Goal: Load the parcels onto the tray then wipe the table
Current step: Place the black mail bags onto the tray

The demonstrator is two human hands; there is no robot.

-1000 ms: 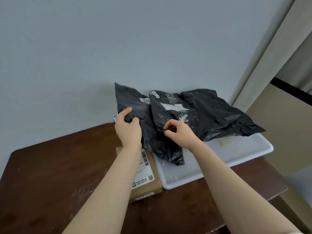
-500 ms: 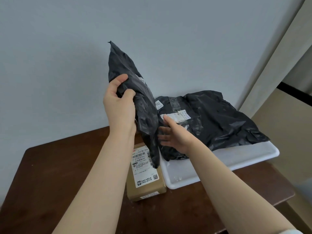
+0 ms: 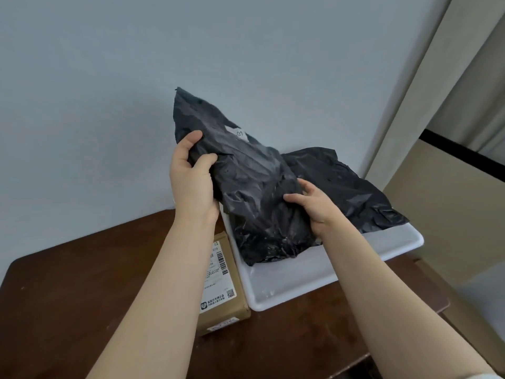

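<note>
A black plastic mailer bag with a small white "01" label is tilted over the white tray; its lower end rests on the tray. My left hand grips its upper left edge. My right hand holds its right side. A second black bag lies flat at the back of the tray, partly covered by the first. A brown cardboard parcel with a white shipping label sits on the dark wooden table, touching the tray's left side.
A plain grey wall stands close behind the table. A beige curtain hangs at the right. The table's right edge ends just past the tray, with floor beyond.
The black bag, held upright over the brown parcel before, has swung right and down onto the tray, on top of the other bag. My right hand has taken hold of its right side.
</note>
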